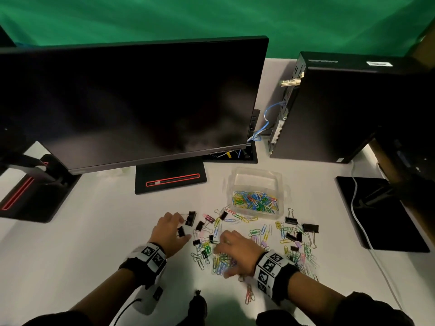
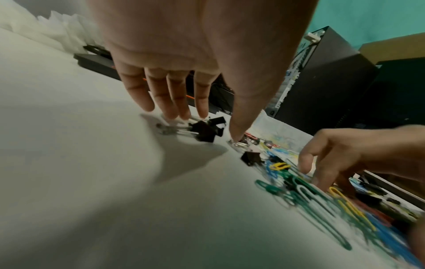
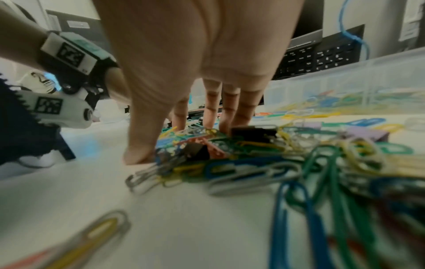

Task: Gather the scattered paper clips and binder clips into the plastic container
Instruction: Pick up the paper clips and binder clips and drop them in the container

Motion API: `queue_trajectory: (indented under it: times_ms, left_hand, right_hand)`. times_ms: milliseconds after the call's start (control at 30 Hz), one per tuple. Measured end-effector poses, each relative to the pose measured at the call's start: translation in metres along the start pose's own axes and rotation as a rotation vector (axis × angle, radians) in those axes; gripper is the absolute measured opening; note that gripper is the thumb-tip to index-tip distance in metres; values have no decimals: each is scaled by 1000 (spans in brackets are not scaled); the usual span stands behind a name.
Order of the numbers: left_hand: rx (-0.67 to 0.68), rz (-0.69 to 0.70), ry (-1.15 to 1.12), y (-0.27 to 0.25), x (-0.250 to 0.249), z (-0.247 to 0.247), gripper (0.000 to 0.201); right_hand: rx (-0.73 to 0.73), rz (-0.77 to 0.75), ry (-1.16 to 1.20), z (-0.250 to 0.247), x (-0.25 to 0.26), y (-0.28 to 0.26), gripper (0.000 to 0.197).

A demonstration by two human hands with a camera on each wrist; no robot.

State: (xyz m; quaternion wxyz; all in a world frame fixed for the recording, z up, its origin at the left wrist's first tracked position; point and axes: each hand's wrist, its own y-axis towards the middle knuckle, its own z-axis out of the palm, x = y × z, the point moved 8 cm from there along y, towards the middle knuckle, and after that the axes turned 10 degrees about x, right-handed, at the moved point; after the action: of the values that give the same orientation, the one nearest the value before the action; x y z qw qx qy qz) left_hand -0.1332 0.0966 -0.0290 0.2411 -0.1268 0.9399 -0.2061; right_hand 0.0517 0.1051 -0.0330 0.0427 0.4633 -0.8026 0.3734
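Left of the clear plastic container [image 1: 256,182], I see my left hand [image 1: 168,234] spread, straight fingertips [image 2: 171,113] touching black binder clips [image 1: 190,218]. Nearer the container, my right hand [image 1: 237,251] presses relaxed fingers onto scattered coloured paper clips [image 1: 219,261].

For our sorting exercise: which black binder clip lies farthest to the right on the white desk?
The large black binder clip right of the clear plastic container, beyond the right hand; every other binder clip lies left of it.
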Motion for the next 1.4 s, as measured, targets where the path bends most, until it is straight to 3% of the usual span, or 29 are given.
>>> queue_trajectory:
  times_ms: [100, 200, 300, 467, 567, 733, 833, 967, 1200, 1300, 1400]
  left_hand:
    - [-2, 220, -35, -12, -35, 2, 41]
    - [201, 405, -20, -23, -71, 20, 45]
    - [345, 438, 22, -25, -89, 41, 62]
    - [379, 438, 214, -24, -104, 68, 99]
    - [401, 421, 306, -24, -115, 76, 104]
    - [390, 430, 298, -18, -127, 78, 70]
    - [373, 458, 296, -17, -135, 81, 43]
    - [363, 481, 350, -14, -140, 87, 36]
    - [410, 349, 79, 10, -137, 72, 20]
    - [425, 325, -111, 17, -133, 62, 17]
    - [438, 282, -333, 28, -128, 52, 13]
  right_hand:
    - [-37, 19, 106, -6, -9, -4, 32]
    - [-83, 76, 168, -19, -23, -9, 20]
    - [-199, 121, 291, -35, -44, -18, 18]
    - [-354, 187, 421, -66, -75, -40, 26]
    - [-415, 237, 464, -87, -93, -53, 26]
    - [-600, 342, 507, -118, -124, -72, 25]
    - [-621, 381, 535, -120, -133, -74, 30]
    - [-608, 353, 474, -116, -123, -73, 27]
    - [-426, 288, 373, -75, -98, -65, 17]
    - [-333, 275, 247, -52, -93, -55, 26]
    - [-271, 240, 211, -36, -84, -45, 47]
